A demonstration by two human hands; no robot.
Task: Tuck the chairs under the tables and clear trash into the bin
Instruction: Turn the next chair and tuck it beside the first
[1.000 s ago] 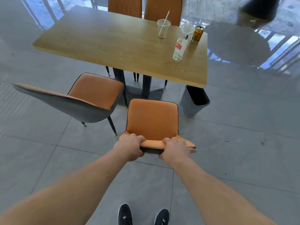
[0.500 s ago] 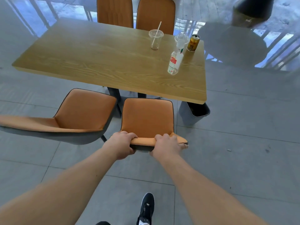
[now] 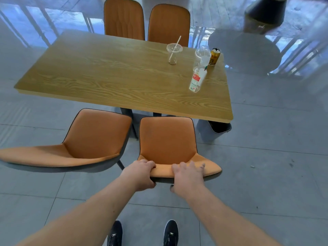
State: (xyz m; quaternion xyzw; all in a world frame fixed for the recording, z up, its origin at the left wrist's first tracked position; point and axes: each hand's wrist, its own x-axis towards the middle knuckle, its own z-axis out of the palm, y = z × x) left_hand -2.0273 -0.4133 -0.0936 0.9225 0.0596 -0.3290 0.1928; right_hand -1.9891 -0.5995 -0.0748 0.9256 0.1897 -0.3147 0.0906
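I have the orange chair [image 3: 167, 139] by the top edge of its backrest, its seat front just at the near edge of the wooden desk [image 3: 113, 75]. My left hand [image 3: 140, 175] is clamped on the backrest top, fingers curled over it and thumb underneath. My right hand [image 3: 189, 176] lies on the same edge with fingers spread and loose, thumb hanging below, not closed on it. Just to the left, a 2nd orange chair [image 3: 85, 139] stands angled away from the desk, untucked. 2 more orange chairs [image 3: 124, 18] sit at the far side. On the desk's right end are a clear plastic cup with a straw [image 3: 173, 54], a clear plastic bottle [image 3: 197, 79], another clear cup [image 3: 202, 54] and a gold can [image 3: 214, 56]. A grey bin [image 3: 213, 130] stands on the tiled floor [image 3: 275, 174] under the desk's near right corner. My black shoes [image 3: 170, 233] show below.
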